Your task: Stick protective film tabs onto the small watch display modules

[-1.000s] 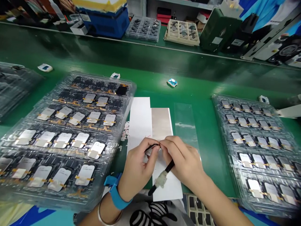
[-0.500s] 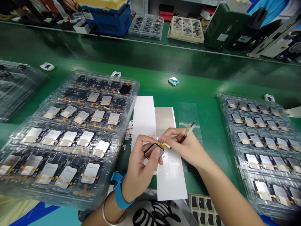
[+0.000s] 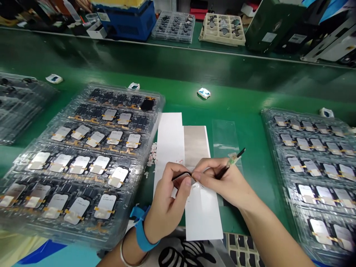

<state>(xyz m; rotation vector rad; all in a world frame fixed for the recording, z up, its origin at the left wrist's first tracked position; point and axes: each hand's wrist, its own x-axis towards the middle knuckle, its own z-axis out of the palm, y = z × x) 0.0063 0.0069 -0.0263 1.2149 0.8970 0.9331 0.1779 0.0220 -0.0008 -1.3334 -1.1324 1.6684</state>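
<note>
My left hand (image 3: 167,202) pinches a small dark screen module (image 3: 181,175) by its edge, seen almost edge-on above the white paper strips (image 3: 169,137). My right hand (image 3: 222,181) meets it from the right, its fingertips touching the module's right end. That hand also holds black tweezers (image 3: 232,161), wrapped in pale tape, which point up and to the right. A blue wrist strap and a metal bangle sit on my left wrist.
A clear tray of screen modules (image 3: 80,155) lies at the left, another such tray (image 3: 314,163) at the right. A clear film strip (image 3: 225,135) lies beside the paper. Small wrapped parts (image 3: 204,92) dot the green belt. Bins and trays (image 3: 222,33) line the far bench.
The module has tilted from face-up to edge-on between my hands. My right hand's fingers closed onto its end. The tweezers swung from pointing down at me to pointing up and right.
</note>
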